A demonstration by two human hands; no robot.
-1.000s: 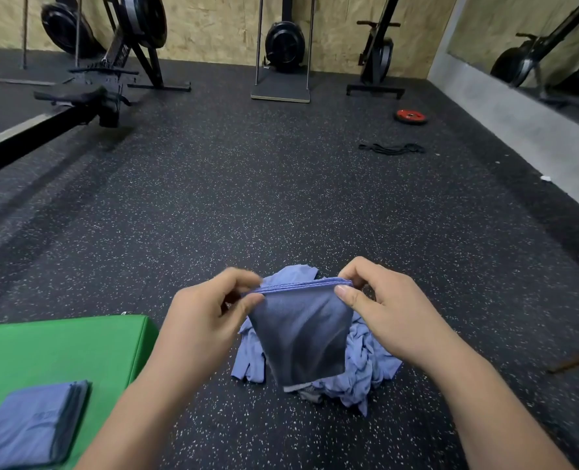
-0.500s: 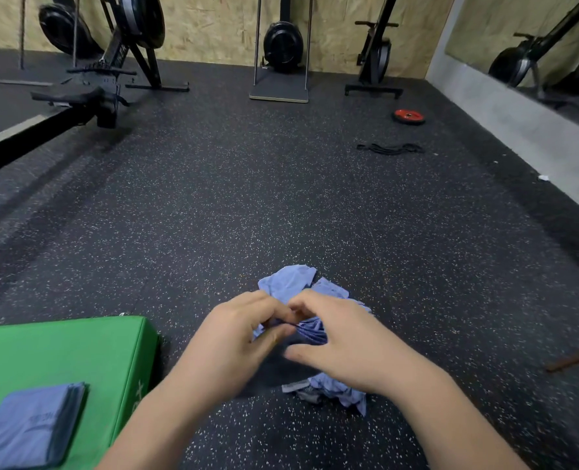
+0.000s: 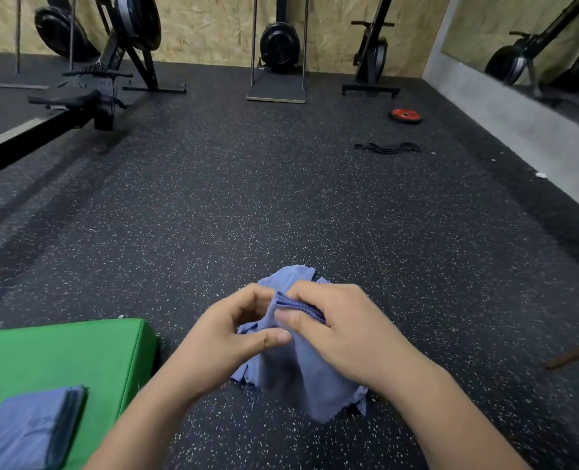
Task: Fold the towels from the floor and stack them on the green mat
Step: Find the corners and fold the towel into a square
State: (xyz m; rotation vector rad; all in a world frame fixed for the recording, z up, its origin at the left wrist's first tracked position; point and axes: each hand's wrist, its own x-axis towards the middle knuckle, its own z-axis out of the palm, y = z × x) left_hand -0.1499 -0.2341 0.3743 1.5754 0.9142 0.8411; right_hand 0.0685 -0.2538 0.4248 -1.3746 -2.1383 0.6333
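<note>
I hold a blue towel [image 3: 312, 378] folded in half, hanging above the floor. My right hand [image 3: 342, 330] pinches its doubled top edge between thumb and fingers. My left hand [image 3: 227, 337] is beside it, thumb touching the cloth's left side, fingers curled by the top corner. Behind and under the held towel lies a crumpled pile of blue towels [image 3: 291, 276], mostly hidden by my hands. At the lower left the green mat [image 3: 61, 354] carries a stack of folded blue towels [image 3: 27, 432].
Speckled black rubber floor [image 3: 281, 198] stretches ahead. A rowing machine rail [image 3: 37, 137] crosses the left. A red weight plate [image 3: 405, 115] and black bands [image 3: 386, 148] lie far right. More machines stand by the plywood wall. A brown stick [image 3: 573, 356] lies at right.
The towel was stretched between both hands, then my hands came together, bringing its top corners onto each other. It now hangs narrower, its doubled edge in my right hand.
</note>
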